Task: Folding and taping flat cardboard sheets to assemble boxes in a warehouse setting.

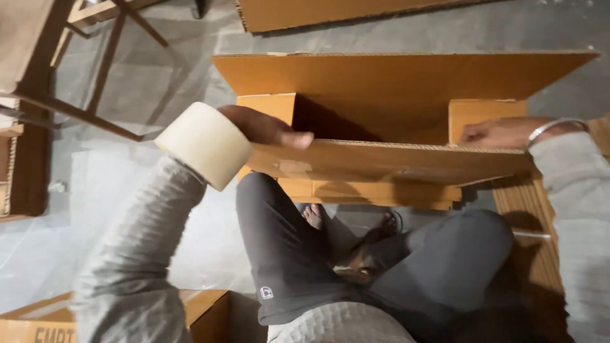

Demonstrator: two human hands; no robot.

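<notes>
The cardboard box (387, 121) sits open on the floor (140, 190) right in front of your crossed legs, its far flap (394, 73) standing up and its near flap (381, 162) folded towards you. Your left hand (267, 127) presses down on the left end of that near flap, thumb flat along the edge; whether the fingers curl under it, I cannot tell. A roll of pale tape (206, 146) rides on your left wrist like a bracelet. Your right hand (502, 132), with a metal bangle (553, 127) at the wrist, rests on the right end of the same flap, fingers seemingly lying flat and not clamped on anything.

To fold well, keep both hands level so the flap bends along its crease and not across the board, and tuck the short side flaps (486, 117) in before it.

The inside of the box is in deep shadow. Your right fingertips are hidden behind the flap. Another box (38, 321) at the lower left, a wooden frame (70, 70) at the upper left and a cardboard sheet (330, 13) at the top are cut off by the frame.
</notes>
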